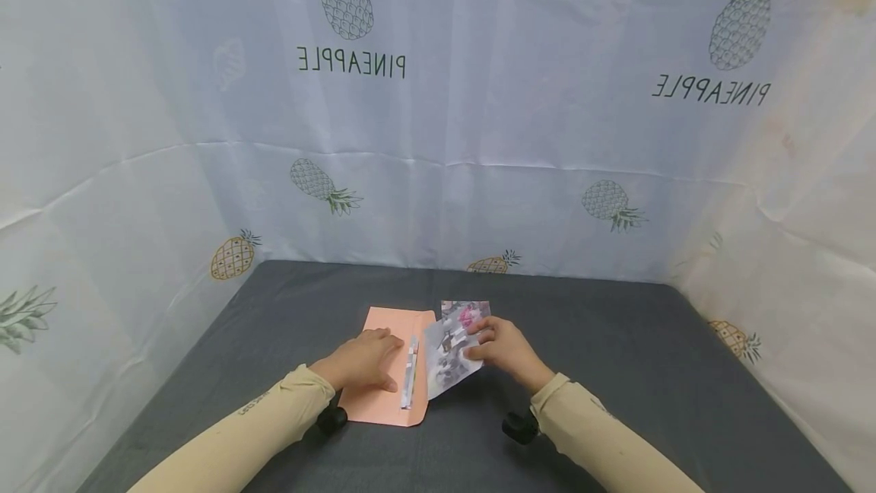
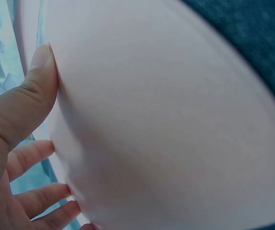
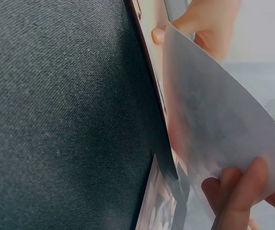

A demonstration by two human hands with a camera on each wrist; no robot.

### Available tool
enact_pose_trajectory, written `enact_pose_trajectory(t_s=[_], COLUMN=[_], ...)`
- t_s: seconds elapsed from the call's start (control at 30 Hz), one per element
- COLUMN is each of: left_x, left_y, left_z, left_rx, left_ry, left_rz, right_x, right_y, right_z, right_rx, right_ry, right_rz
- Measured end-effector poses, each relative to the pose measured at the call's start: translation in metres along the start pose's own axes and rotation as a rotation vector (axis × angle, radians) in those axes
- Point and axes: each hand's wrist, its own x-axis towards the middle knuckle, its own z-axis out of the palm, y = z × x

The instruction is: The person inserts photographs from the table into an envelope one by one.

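Note:
A peach-coloured paper envelope [image 1: 376,405] lies on the dark table, with a narrow printed strip [image 1: 409,375] showing along its right part. My left hand [image 1: 363,360] rests on the envelope, fingers and thumb spread and their tips touching its surface. Between the thumb and fingers of my right hand [image 1: 506,348] is a printed picture sheet [image 1: 445,367], pinched at its right edge. This sheet tilts up from the table, its left edge beside the envelope. From the right wrist, its pale back [image 3: 214,110] is visible. Another picture sheet [image 1: 457,306] lies behind it, partly covered.
Dark grey cloth [image 1: 582,326] covers the table. A white curtain [image 1: 479,112] printed with pineapples surrounds it at the back and both sides. Black wrist devices sit under both sleeves, the right one [image 1: 520,427] close to the tabletop.

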Motion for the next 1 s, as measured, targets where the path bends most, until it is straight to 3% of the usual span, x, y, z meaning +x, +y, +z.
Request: enact_pose_trajectory(t_s=[0.67,1.0], left_x=[-0.002,-0.003], left_y=[0.003,0.003], left_z=[-0.002,-0.003], left_rx=[-0.026,-0.031], left_ry=[-0.007,0.002], left_rz=[-0.02,-0.002], right_x=[0.001,-0.001], right_y=[-0.01,-0.011], right_z=[0.006,0.011], right_rx=[-0.068,-0.08], right_ry=[-0.041,-0.068], right_rz=[0.011,0.0])
